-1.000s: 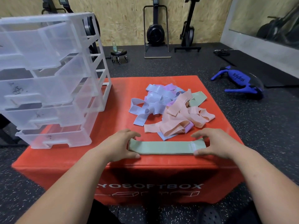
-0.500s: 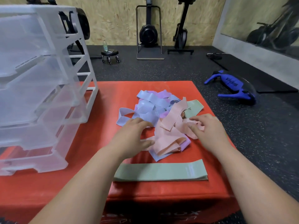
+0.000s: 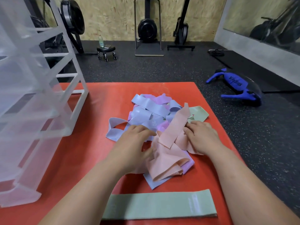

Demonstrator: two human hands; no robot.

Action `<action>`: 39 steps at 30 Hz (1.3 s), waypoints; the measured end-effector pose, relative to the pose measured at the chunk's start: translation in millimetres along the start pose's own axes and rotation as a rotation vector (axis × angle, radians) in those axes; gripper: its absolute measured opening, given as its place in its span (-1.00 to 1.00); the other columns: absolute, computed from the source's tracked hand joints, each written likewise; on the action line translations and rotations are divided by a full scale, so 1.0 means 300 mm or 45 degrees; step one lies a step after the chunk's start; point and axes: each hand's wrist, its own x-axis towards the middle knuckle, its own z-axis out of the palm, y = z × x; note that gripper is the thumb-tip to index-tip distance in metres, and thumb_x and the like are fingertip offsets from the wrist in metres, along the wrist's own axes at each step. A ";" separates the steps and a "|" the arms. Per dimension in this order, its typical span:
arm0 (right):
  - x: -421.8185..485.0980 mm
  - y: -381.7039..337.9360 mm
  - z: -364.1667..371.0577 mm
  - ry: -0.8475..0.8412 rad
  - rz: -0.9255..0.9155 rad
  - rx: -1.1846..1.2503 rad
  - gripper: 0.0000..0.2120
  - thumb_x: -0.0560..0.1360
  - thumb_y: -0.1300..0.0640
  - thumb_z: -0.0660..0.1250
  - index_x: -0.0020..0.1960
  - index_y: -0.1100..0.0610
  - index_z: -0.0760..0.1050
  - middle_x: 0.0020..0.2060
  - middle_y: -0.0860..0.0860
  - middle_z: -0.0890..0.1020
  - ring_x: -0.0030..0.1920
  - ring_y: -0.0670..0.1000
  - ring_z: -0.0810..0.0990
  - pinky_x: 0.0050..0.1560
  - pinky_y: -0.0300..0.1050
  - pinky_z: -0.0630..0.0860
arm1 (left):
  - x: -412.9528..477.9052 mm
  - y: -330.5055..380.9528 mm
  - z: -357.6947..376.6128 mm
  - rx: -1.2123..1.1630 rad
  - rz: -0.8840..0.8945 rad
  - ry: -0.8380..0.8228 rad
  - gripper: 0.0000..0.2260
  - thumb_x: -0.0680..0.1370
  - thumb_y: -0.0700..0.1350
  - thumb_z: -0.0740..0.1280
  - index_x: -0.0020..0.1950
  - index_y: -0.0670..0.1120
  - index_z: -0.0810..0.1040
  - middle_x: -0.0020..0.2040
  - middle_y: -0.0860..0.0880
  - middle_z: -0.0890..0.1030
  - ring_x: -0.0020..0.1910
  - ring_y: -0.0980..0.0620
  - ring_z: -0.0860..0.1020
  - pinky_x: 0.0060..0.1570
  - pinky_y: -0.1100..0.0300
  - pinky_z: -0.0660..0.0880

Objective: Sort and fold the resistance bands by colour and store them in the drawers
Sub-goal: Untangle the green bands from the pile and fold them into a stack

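Green band is lying just beyond the right hand, toward the right worktop edge; that hand is seemingly resting flat, empty.

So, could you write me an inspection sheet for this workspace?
Surface: red soft box; the job's things lie on top.
Job's things: flat green band at near edge; mixed pile of blue, purple and peach bands; second green band at pile's far right; clear drawer unit on left.
Clutter: nothing seen.
Hands: left hand rests on pile; right hand touches peach band, grip unclear.
Cables: nothing seen.
Surroundings: blue gym gear, wheeled stool and exercise machines on dark floor.
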 end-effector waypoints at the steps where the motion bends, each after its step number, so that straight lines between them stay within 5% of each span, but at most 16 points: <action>1: 0.001 -0.002 -0.008 0.045 -0.022 0.014 -0.65 0.69 -0.15 0.06 0.35 -0.18 0.52 0.42 -0.08 0.51 0.40 0.17 0.40 0.35 0.11 0.37 | 0.004 0.001 0.002 -0.009 -0.010 0.003 -0.61 0.51 0.09 0.46 0.34 0.13 0.61 0.21 0.15 0.57 0.26 0.05 0.45 0.23 0.11 0.45; 8: -0.074 -0.016 -0.146 0.491 -0.093 0.612 -0.80 0.53 0.08 0.47 0.14 -0.07 0.71 0.07 -0.09 0.74 0.06 0.01 0.67 0.18 -0.02 0.54 | 0.009 0.029 -0.009 -0.105 -0.074 0.074 -0.66 0.54 0.04 0.46 0.32 0.17 0.60 0.19 0.20 0.55 0.28 0.09 0.44 0.26 0.13 0.41; 13: -0.150 -0.033 -0.196 0.439 -0.194 1.054 -0.71 0.52 0.31 0.46 0.07 -0.07 0.70 -0.05 -0.19 0.75 0.01 -0.15 0.71 0.18 -0.08 0.62 | 0.006 0.073 -0.024 -0.166 -0.057 0.138 -0.67 0.56 0.02 0.50 0.32 0.12 0.61 0.20 0.17 0.61 0.28 0.04 0.50 0.27 0.16 0.40; 20: -0.253 -0.100 -0.228 0.358 -0.398 1.605 -0.64 0.53 0.43 0.44 0.24 0.09 0.61 -0.06 0.05 0.76 0.01 -0.05 0.73 -0.01 -0.22 0.62 | 0.004 0.151 -0.025 -0.362 -0.057 0.295 -0.57 0.58 0.07 0.49 0.44 0.15 0.51 0.28 0.22 0.59 0.30 0.10 0.54 0.28 0.11 0.48; 24: -0.278 -0.139 -0.184 0.128 -0.545 1.502 -0.63 0.52 0.44 0.45 0.23 0.11 0.60 0.02 0.04 0.76 0.03 -0.03 0.72 0.06 -0.20 0.61 | 0.007 0.188 -0.029 -0.473 -0.038 0.204 -0.50 0.58 0.11 0.49 0.48 0.30 0.42 0.32 0.32 0.55 0.27 0.15 0.53 0.21 0.11 0.51; 27: -0.272 -0.134 -0.171 -0.059 -0.530 1.517 -0.64 0.52 0.39 0.47 0.28 0.17 0.56 0.02 0.10 0.76 0.07 0.03 0.74 0.11 -0.19 0.62 | 0.014 0.167 -0.018 -0.394 -0.057 0.168 -0.75 0.57 0.08 0.49 0.24 0.23 0.60 0.04 0.30 0.63 0.11 0.17 0.54 0.04 0.07 0.49; 29: -0.250 -0.110 -0.156 0.028 -0.460 1.437 -0.70 0.52 0.34 0.49 0.22 0.15 0.61 0.02 0.06 0.76 0.09 0.02 0.74 0.19 -0.06 0.64 | 0.017 0.151 -0.017 -0.398 -0.118 0.194 -0.87 0.57 -0.05 0.50 0.08 0.14 0.67 -0.13 0.27 0.60 -0.01 0.17 0.52 -0.06 0.17 0.38; 33: -0.200 -0.050 -0.123 0.268 -0.316 0.902 -0.72 0.49 0.13 0.56 0.16 -0.09 0.67 0.02 -0.22 0.73 0.04 -0.17 0.68 0.14 0.06 0.62 | 0.024 0.128 -0.051 -0.612 -0.205 0.408 -0.85 0.56 -0.23 0.46 -0.07 0.04 0.64 -0.14 0.15 0.66 -0.13 0.17 0.57 -0.11 0.31 0.42; 36: -0.185 -0.059 -0.123 0.350 -0.372 0.764 -0.56 0.43 0.03 0.60 0.28 -0.16 0.62 0.12 -0.30 0.65 0.17 -0.14 0.59 0.21 -0.02 0.56 | 0.029 0.117 -0.103 -0.778 -0.196 0.616 -0.88 0.58 -0.25 0.46 0.01 -0.03 0.63 -0.11 0.11 0.68 -0.16 0.13 0.57 -0.09 0.25 0.46; 39: -0.170 -0.101 -0.122 0.376 -0.426 0.752 -0.51 0.43 0.03 0.59 0.33 -0.15 0.60 0.09 -0.38 0.58 0.18 -0.10 0.53 0.16 -0.41 0.40 | 0.026 0.092 -0.123 -0.979 -0.252 0.656 -0.83 0.61 -0.22 0.46 0.14 0.01 0.62 -0.06 0.02 0.73 -0.10 -0.13 0.60 -0.07 0.01 0.50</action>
